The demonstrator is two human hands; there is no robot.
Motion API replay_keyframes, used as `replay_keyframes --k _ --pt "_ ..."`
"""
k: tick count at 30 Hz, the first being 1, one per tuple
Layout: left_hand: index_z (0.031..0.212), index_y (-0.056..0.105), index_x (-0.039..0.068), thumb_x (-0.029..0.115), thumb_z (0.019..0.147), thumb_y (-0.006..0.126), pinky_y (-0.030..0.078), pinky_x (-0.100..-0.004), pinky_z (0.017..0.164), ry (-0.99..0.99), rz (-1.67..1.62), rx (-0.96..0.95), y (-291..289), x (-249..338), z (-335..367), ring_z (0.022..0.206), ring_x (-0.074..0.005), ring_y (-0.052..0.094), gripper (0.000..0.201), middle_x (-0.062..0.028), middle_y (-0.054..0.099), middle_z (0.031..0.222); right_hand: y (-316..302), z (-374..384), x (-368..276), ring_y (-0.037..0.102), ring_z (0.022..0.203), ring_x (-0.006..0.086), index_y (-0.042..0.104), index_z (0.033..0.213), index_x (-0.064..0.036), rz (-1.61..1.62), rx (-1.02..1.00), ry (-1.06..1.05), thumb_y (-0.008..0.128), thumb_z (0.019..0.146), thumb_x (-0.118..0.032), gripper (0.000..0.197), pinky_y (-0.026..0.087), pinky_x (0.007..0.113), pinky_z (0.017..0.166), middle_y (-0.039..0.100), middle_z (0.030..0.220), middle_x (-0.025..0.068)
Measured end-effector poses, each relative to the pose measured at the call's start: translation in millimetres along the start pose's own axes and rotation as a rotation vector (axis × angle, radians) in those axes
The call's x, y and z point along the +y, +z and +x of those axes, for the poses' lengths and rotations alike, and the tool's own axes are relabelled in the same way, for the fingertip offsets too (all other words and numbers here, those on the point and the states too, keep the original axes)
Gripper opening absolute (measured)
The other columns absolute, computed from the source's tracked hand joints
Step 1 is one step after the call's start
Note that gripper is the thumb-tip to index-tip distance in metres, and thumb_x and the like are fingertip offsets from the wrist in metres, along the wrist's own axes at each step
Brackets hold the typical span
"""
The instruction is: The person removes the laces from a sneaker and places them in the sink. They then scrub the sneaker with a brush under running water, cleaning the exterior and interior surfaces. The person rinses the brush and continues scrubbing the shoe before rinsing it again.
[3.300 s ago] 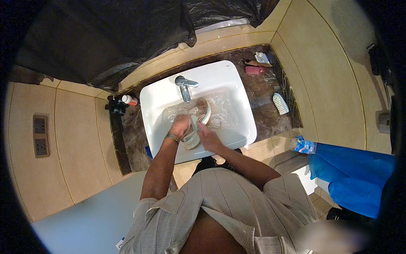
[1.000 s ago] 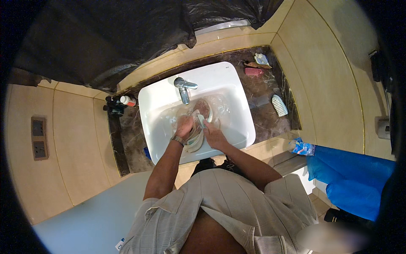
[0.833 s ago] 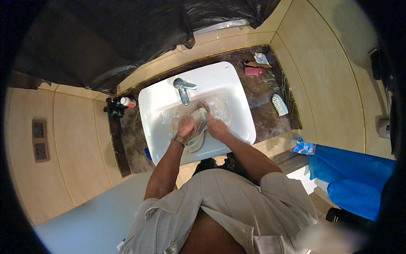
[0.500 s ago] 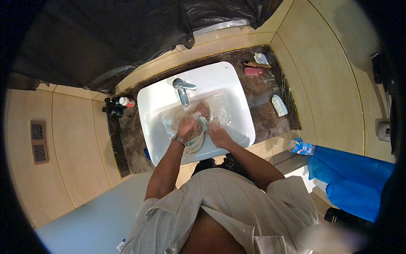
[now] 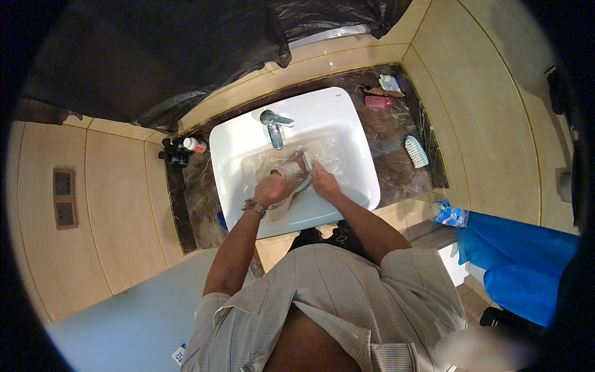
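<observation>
In the white washbasin (image 5: 238,136), half filled with cloudy water, lies a pale, soft item (image 5: 280,208) that looks like a shoe, with a brownish upper part and a light curved edge. My left hand (image 5: 271,190), with a metal watch at the wrist, is closed on its left side, fingers bent over it. Just to the right, my right hand (image 5: 324,181) grips a slim pale-green brush-like tool (image 5: 308,160), pressed against the item's far right side. The tool's underside and part of the item are hidden by hands and water.
A chrome faucet (image 5: 274,129) stands at the basin's back. On the dark marble counter (image 5: 201,220) are a white bottle (image 5: 194,145) and dark items (image 5: 174,152) at left, a white-bristled brush (image 5: 416,152) and a pink brush-like block (image 5: 377,101) at right. Blue plastic sheeting (image 5: 520,260) hangs right.
My left hand has turned from palm up to knuckles up, over the pale item. The green tool has moved to the item's far right side with my right hand. The view has shifted slightly.
</observation>
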State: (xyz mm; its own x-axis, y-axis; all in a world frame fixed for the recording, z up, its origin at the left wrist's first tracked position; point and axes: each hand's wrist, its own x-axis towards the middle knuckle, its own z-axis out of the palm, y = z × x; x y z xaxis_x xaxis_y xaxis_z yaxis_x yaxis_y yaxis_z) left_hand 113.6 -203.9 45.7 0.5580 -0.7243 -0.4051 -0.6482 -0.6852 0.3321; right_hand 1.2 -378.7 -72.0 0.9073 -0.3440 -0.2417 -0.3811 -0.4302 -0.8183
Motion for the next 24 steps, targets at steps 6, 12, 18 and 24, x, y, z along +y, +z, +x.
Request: replay_keyframes --k 6,12,18,24 --pt "0.083 0.068 -0.004 0.030 0.093 0.059 0.049 -0.0403 0.061 -0.369 -0.648 0.075 4 -14 9 0.062 -0.0214 0.060 0.037 -0.0138 0.066 0.069 -1 -16 -40 0.063 0.110 0.0496 0.044 0.147 -0.0029 0.169 -0.053 0.059 0.045 0.105 -0.030 0.051 0.049 0.054 0.099 0.063 0.124 0.0331" --pt "0.088 0.066 -0.002 0.026 0.096 0.059 0.049 -0.0355 0.060 -0.456 -1.024 0.192 50 -33 17 0.067 -0.0174 0.059 0.030 -0.0060 0.064 0.079 -33 -82 -94 0.065 0.104 0.0506 0.043 0.150 -0.0074 0.131 -0.287 -0.028 0.047 0.104 -0.031 0.052 0.050 0.056 0.095 0.066 0.112 0.0346" --pt "0.091 0.068 -0.001 0.025 0.096 0.060 0.053 -0.0379 0.063 -0.488 -1.299 0.123 42 -19 17 0.072 -0.0210 0.065 0.028 -0.0092 0.069 0.085 -41 -19 -82 0.066 0.096 0.0497 0.050 0.137 -0.0049 -0.232 -0.261 -0.019 0.047 0.103 -0.025 0.040 0.051 0.059 0.086 0.068 0.099 0.0321" --pt "0.097 0.069 -0.007 0.028 0.096 0.050 0.054 -0.0431 0.075 -0.333 -0.742 0.114 52 -43 20 0.084 -0.0283 0.069 0.040 -0.0177 0.071 0.089 -19 -50 -58 0.067 0.088 0.0500 0.046 0.138 -0.0023 -0.064 -0.188 -0.292 0.046 0.102 -0.022 0.041 0.053 0.058 0.082 0.068 0.094 0.0318"
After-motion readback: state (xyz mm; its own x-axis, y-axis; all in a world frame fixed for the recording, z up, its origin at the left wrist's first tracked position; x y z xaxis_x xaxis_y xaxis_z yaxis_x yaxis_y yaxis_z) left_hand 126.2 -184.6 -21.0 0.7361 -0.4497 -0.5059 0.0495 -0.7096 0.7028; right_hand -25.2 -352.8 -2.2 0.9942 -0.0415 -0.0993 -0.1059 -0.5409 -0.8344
